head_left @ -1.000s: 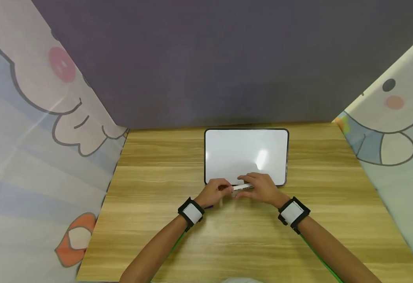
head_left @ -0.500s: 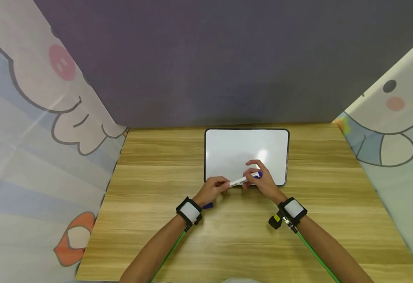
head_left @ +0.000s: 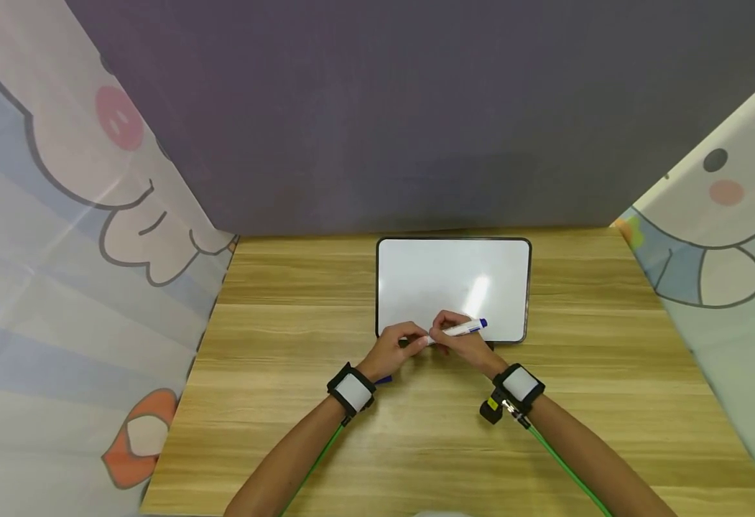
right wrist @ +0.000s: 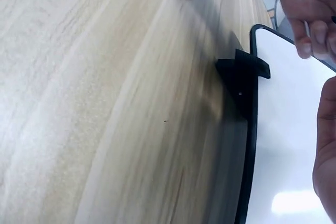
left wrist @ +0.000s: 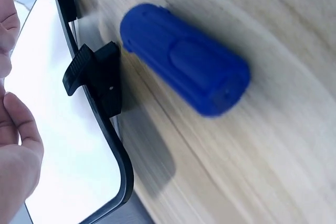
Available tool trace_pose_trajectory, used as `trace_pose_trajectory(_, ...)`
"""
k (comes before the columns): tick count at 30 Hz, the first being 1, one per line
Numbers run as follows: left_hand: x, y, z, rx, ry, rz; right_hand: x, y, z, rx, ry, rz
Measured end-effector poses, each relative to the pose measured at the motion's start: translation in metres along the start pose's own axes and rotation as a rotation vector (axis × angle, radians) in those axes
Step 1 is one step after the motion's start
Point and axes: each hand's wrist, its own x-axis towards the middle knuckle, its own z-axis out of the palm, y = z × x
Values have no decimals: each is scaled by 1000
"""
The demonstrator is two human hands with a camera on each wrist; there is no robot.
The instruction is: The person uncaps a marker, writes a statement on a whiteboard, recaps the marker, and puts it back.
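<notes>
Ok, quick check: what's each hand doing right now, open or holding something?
Left hand: closed, pinching one end of the white marker.
Right hand: closed, holding the same marker.

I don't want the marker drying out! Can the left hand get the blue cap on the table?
Probably yes: the blue cap lies close to the left hand, with nothing seeming to block it. But that hand appears to pinch the marker, so it may have to let go first.
</notes>
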Motion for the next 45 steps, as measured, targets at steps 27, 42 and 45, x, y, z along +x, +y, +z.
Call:
trace_pose_trajectory(27,5,-38,0,331,204,111,8,-21,7,-33,40,91)
trace_pose_trajectory(42,21,-39,-26,282,685,1,53,-28,5,43,236,-31)
trace_pose_trajectory(45,26,-39,-31,290,727,-50,64,-30,9,37,244,-42)
